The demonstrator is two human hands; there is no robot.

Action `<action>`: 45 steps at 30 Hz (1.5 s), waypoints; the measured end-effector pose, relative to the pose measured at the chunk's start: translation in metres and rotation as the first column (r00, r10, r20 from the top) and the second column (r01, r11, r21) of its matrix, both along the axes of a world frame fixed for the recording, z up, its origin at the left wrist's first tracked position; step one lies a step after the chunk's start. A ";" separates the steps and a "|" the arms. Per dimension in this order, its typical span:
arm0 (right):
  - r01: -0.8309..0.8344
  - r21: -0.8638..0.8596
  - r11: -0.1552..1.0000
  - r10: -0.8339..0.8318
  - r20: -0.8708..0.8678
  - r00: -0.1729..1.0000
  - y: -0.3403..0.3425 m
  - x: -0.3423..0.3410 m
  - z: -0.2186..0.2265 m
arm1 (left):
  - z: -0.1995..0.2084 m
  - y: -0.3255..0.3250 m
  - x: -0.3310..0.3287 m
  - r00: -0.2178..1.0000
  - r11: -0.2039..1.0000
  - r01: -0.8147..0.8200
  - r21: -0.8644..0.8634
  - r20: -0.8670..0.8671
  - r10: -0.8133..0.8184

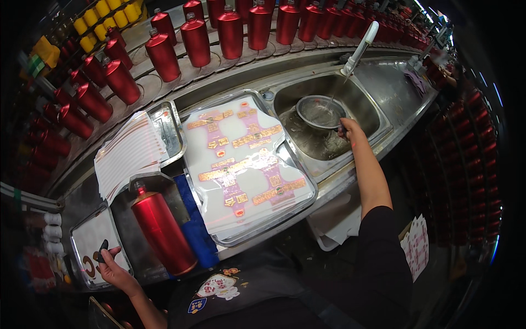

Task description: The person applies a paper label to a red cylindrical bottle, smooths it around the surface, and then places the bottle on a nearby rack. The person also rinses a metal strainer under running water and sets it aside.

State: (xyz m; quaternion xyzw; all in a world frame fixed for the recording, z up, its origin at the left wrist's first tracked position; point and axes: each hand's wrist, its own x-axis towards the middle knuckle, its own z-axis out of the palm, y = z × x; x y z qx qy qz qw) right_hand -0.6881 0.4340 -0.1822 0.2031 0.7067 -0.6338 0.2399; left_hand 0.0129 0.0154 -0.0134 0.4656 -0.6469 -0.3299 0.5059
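My right hand (350, 130) grips the rim of a round metal bowl (315, 125) at its right side. The bowl is in the steel sink (378, 112), under the white tap (361, 49), and water falls toward it. At the lower left my left hand (116, 272) hovers over a small tray (121, 253), fingers apart, with a black covering on a fingertip. Brown curved pieces (89, 267) lie on that tray. Close to this hand a shiny red bottle (161, 230) leans in a metal holder. A large tray (312, 189) with printed decal sheets (246, 159) lies between my hands.
Rows of red bottles (230, 35) stand on a curved line along the back. A fanned stack of paper sheets (129, 153) rests at the left beside a metal tray (174, 118). A blue cloth (197, 236) lies next to the bottle. Yellow containers (102, 8) sit far left.
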 end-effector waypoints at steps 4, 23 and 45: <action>0.079 -0.010 0.997 -0.079 0.003 0.997 -0.007 0.015 0.016 | 0.001 0.000 0.001 1.000 1.000 -0.012 -0.005 0.021 0.012; -0.131 -0.286 0.949 0.149 0.040 0.988 -0.002 0.022 0.031 | 0.002 0.001 0.002 1.000 1.000 -0.006 -0.015 0.015 0.006; 0.011 -0.062 0.998 -0.020 -0.154 0.988 0.012 0.030 0.057 | -0.005 0.001 0.002 1.000 1.000 0.003 0.008 -0.012 -0.003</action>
